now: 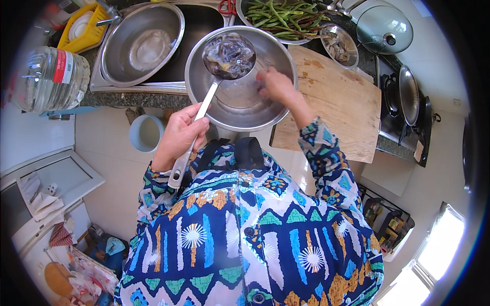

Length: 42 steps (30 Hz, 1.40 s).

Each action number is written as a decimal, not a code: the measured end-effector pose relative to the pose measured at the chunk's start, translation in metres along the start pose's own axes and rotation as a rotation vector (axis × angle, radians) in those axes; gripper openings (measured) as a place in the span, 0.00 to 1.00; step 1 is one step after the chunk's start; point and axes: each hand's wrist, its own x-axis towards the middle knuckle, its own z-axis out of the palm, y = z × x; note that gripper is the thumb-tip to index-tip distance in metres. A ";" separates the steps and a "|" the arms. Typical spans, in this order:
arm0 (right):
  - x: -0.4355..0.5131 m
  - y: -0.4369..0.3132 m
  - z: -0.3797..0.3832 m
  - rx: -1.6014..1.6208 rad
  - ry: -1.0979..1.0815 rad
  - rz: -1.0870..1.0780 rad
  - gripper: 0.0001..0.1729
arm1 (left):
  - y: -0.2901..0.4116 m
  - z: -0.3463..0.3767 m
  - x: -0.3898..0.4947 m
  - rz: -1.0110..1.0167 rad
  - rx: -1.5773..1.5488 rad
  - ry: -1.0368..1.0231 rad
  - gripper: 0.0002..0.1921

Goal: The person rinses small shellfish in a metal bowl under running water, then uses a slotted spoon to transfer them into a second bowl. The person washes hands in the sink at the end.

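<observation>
My left hand [183, 132] grips the long metal handle of a ladle [208, 99]. The ladle's round bowl is full of wet, dark grey and whitish slimy pieces [229, 55], with a small yellow bit among them. Beneath it is a wide stainless steel basin [229, 118], its near rim close to my body. My right hand [276, 86] is over the right inside of that basin, fingers bent and blurred by motion; whether they hold anything small cannot be made out. A little water seems to wet the basin's bottom.
A wooden cutting board [329, 111] juts past the counter edge at right. Behind it are a bowl of green beans [275, 17], a small metal bowl of pale pieces [340, 46] and a glass lid [384, 30]. Another steel basin [141, 74] tilts over the sink; a pale bucket [146, 133] stands below.
</observation>
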 end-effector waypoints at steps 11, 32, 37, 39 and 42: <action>-0.004 0.002 0.013 0.393 0.028 -0.053 0.07 | 0.023 -0.004 -0.006 0.060 0.069 0.057 0.19; -0.027 -0.012 -0.040 1.636 -0.161 0.058 0.27 | 0.015 -0.010 -0.008 0.011 0.028 0.064 0.15; -0.029 -0.017 -0.040 1.452 -0.078 0.165 0.21 | 0.015 -0.010 -0.011 0.013 0.009 0.056 0.15; -0.030 -0.018 -0.039 1.336 -0.013 0.154 0.17 | 0.015 -0.010 -0.012 0.014 0.007 0.060 0.15; -0.030 -0.017 -0.038 1.353 -0.019 0.194 0.12 | 0.015 -0.010 -0.013 0.017 0.010 0.069 0.15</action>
